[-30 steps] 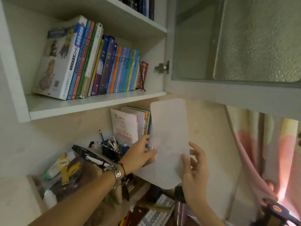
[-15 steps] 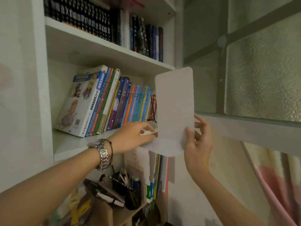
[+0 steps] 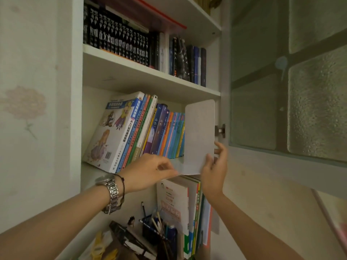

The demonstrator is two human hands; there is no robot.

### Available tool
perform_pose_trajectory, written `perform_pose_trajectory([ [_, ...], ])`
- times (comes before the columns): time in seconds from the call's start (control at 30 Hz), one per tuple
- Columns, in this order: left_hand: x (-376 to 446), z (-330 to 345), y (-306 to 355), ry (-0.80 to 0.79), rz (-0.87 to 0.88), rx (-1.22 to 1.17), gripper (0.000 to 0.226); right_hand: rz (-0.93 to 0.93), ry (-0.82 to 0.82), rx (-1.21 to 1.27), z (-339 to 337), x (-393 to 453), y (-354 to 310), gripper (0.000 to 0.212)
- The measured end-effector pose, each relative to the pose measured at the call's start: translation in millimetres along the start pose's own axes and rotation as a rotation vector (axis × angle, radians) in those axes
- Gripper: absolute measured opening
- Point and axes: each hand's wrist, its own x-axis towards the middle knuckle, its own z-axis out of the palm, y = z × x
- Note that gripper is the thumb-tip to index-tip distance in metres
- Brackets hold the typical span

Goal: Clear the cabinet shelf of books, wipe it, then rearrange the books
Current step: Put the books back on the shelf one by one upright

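A white L-shaped bookend (image 3: 199, 136) stands at the right end of the cabinet shelf (image 3: 92, 171), its upright plate next to a row of leaning colourful books (image 3: 150, 128). My left hand (image 3: 148, 171), with a metal watch on the wrist, pinches the bookend's flat base at the shelf's front edge. Along the plate's lower right edge, my right hand (image 3: 214, 166) holds the upright part, thumb in front and fingers behind. A large white picture book (image 3: 112, 132) leans at the left end of the row.
The shelf above carries dark book spines (image 3: 131, 47). A frosted glass cabinet door (image 3: 293, 91) stands open on the right, its hinge (image 3: 220, 130) near my right hand. Below hang more books (image 3: 184, 212) and a pen holder (image 3: 155, 229) over a cluttered desk.
Both hands lifted the bookend from below the cabinet up onto the shelf and moved it in against the right end of the books. The view tilted upward.
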Motion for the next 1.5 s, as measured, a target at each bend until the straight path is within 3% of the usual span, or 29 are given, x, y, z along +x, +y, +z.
perform_pose_trajectory([
  [0.47,66,6,-15,0.075,-0.025,0.242,0.024,-0.009,-0.115,-0.237,5,24,39,0.036],
  [0.8,120,13,-38,0.098,0.009,0.413,0.019,-0.006,-0.038,-0.378,3,57,71,0.031],
  [1.1,178,19,-45,0.150,0.123,0.585,0.028,-0.019,-0.037,-0.448,3,79,104,0.032],
  [1.5,212,47,-78,0.269,0.214,0.703,0.032,0.021,0.026,-0.414,31,95,134,0.036],
])
